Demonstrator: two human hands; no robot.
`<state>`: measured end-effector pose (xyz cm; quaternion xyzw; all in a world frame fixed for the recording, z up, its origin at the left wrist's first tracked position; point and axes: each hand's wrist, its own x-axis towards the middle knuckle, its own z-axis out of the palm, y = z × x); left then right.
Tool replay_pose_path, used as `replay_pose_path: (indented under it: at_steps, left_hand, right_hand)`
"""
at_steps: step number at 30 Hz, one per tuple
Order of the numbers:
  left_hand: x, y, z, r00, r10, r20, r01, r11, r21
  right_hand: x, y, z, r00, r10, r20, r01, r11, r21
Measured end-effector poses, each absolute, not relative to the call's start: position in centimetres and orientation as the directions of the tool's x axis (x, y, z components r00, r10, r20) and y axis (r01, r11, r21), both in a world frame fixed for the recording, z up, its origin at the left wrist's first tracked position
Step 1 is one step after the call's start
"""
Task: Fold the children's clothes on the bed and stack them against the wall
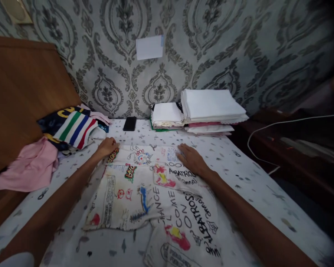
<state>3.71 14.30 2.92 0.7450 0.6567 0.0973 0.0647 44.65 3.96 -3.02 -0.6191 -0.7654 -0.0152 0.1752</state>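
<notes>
A pair of white shorts [144, 181] lies spread on the patterned sheet, covered in printed doodles and lettering. Its waist edge is away from me, and the two legs come toward me. At the upper left corner of the waist, my left hand [108, 147] is closed with bent fingers gripping the cloth. My right hand [189, 157] rests on the upper right part of the shorts, palm down, fingers stretched out. Some creases run through the right leg, whose lower end reaches the bottom of the view.
Folded clothes [167, 115] and a taller white stack [214, 105] stand against the wall. A black phone [129, 124] lies left of them. Striped cloth [76, 129] and a pink garment [29, 163] are piled beside a wooden panel [30, 92]. A white cable [249, 142] hangs at right.
</notes>
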Motion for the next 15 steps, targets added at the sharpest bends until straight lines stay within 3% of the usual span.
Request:
replay_pose_path:
  at_steps: [7,10,13,15]
  left_hand:
    - [3.3,14.1,3.4,0.034,0.999,0.035,0.978,-0.040,0.203]
    - [3.7,12.7,3.9,0.028,0.988,0.149,0.990,-0.048,0.131]
    - [5.3,10.7,3.6,0.249,0.928,0.278,0.954,-0.285,0.096]
    - [6.5,9.3,2.7,0.433,0.869,0.241,0.872,-0.471,0.135]
  right_hand:
    - [45.0,4.2,-3.3,-0.159,0.943,0.294,0.963,0.214,-0.165]
    - [44.8,4.1,-3.1,-0.160,0.948,0.274,0.964,0.210,-0.162]
    - [44.8,4.1,-3.2,-0.148,0.954,0.260,0.967,0.195,-0.165]
    - [44.9,4.2,-3.5,-0.145,0.952,0.271,0.966,0.195,-0.170]
